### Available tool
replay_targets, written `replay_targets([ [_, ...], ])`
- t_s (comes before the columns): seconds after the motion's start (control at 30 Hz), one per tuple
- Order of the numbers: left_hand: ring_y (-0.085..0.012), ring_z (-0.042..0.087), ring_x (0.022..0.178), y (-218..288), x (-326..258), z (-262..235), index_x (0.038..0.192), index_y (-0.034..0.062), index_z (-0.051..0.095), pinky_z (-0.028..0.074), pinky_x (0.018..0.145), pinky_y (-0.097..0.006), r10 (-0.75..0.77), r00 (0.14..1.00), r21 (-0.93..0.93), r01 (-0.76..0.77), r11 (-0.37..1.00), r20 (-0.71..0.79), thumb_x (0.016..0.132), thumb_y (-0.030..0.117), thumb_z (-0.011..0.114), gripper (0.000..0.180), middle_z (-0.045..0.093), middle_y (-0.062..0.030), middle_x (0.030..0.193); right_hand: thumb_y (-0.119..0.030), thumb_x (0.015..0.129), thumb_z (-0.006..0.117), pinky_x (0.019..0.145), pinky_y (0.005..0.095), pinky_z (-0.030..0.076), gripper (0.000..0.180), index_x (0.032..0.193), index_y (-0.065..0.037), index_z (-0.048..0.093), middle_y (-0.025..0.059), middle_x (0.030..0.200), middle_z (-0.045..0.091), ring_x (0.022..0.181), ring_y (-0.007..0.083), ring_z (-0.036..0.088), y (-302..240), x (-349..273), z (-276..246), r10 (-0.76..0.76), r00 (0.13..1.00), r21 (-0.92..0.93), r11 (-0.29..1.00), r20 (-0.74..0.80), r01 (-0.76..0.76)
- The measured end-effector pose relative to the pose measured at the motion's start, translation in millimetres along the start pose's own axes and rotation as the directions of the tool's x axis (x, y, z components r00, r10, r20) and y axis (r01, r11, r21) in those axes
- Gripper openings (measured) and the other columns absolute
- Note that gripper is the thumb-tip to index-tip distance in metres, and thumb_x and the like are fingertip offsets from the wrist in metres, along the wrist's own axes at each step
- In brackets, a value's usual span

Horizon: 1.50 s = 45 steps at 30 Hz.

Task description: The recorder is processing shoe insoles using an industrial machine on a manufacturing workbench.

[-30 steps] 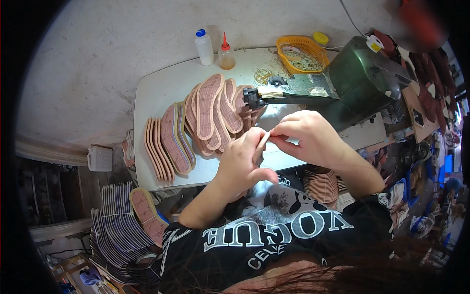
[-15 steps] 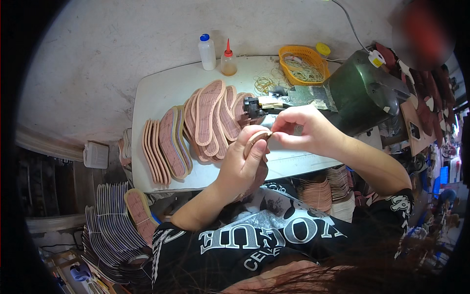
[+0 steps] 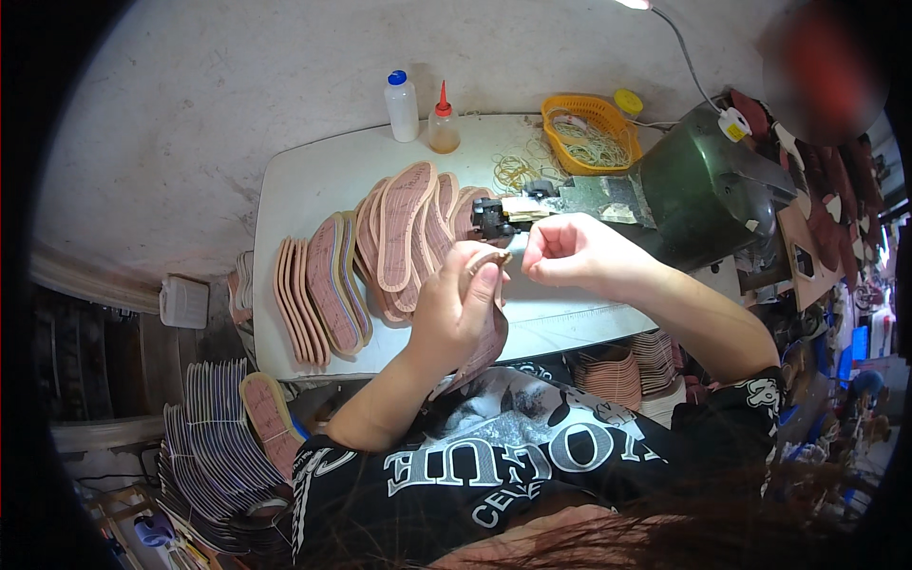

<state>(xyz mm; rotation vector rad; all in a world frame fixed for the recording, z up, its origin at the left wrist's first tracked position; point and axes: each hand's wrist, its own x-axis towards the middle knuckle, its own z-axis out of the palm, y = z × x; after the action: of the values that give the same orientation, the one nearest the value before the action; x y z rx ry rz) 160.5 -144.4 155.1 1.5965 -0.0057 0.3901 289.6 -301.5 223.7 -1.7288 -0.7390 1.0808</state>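
My left hand (image 3: 445,309) is closed on an insole (image 3: 490,344), which is bent, with its curled end showing above my thumb. Part of it hangs below my hand toward my shirt. Just right of that curled end is my right hand (image 3: 578,255), thumb and fingertips pinched together and apart from the insole. Whether a thread or scrap sits in that pinch is too small to tell. Behind both hands is the dark head of a green sewing machine (image 3: 701,185). Left of it, overlapping pinkish-brown insoles (image 3: 407,228) lie in a pile on the white table (image 3: 313,180).
A row of insoles (image 3: 302,299) leans at the table's left. At the back stand a blue-capped bottle (image 3: 402,109), a red-tipped bottle (image 3: 443,128) and a yellow basket (image 3: 562,152) of loose bands. Tied insole stacks (image 3: 214,456) stand lower left; more bundles (image 3: 608,378) sit below the front edge.
My right hand's fingertips have come away from the insole's end, leaving a gap. My left hand has shifted slightly left with the insole, and more of its lower part shows.
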Motion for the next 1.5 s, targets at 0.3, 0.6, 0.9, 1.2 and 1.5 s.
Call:
replay_targets([
  [0.3,-0.0179,0.061,0.069,-15.7,4.4,-2.6,0.101,0.0009,0.054,0.046,0.064,-0.030,0.127,0.990,-0.036,-0.125,0.992,0.065,0.093,0.060,0.042,0.061,0.061,-0.0071,0.071,-0.022,0.089,0.063,0.059,0.0243,0.040,0.023,0.083,-0.001,0.056,-0.0001,0.069,0.052,0.066,0.0064,0.045,23.7,2.2,19.2,-0.231,0.965,-0.098,0.971,-0.122,0.220],
  [0.6,-0.0124,0.061,0.068,-3.1,8.5,-3.3,0.098,-0.0008,0.055,0.048,0.063,-0.026,-0.146,0.973,-0.208,0.183,0.961,0.179,0.097,0.023,0.053,0.024,0.062,-0.0059,0.077,-0.012,0.083,0.065,0.059,0.0278,0.045,0.016,0.079,0.001,0.056,0.0052,0.070,0.054,0.065,0.0105,0.052,24.3,-10.8,19.6,-0.408,0.895,-0.342,0.879,-0.180,0.332],
  [0.9,-0.0065,0.052,0.082,-11.8,56.6,-19.0,0.103,-0.0008,0.064,0.044,0.076,-0.023,-0.340,0.876,-0.166,0.412,0.896,0.341,0.094,0.023,0.059,0.026,0.063,-0.0007,0.089,-0.026,0.097,0.055,0.079,0.0281,0.048,0.030,0.108,0.002,0.061,0.0048,0.094,0.066,0.087,0.0096,0.058,88.5,14.3,78.1,-0.189,0.982,0.365,0.916,0.025,0.167],
  [1.2,-0.0042,0.047,0.057,-43.2,112.7,-38.5,0.083,0.0003,0.066,0.039,0.051,-0.022,-0.512,0.781,0.189,0.477,0.858,0.358,0.088,0.028,0.066,0.028,0.057,0.0031,0.064,-0.023,0.098,0.053,0.076,0.0238,0.048,0.026,0.108,-0.001,0.061,0.0019,0.096,0.064,0.085,0.0071,0.057,76.3,43.8,86.2,-0.068,0.986,0.726,0.669,-0.155,0.160],
  [1.5,-0.0042,0.052,0.044,-28.0,126.8,-29.1,0.079,0.0017,0.065,0.042,0.039,-0.018,-0.660,0.623,0.215,0.638,0.739,0.420,0.093,0.029,0.061,0.030,0.059,0.0003,0.059,-0.019,0.097,0.053,0.077,0.0238,0.047,0.025,0.112,0.000,0.060,0.0014,0.097,0.065,0.086,0.0068,0.058,62.1,26.9,42.6,-0.011,1.000,0.697,0.717,-0.012,0.016],
])
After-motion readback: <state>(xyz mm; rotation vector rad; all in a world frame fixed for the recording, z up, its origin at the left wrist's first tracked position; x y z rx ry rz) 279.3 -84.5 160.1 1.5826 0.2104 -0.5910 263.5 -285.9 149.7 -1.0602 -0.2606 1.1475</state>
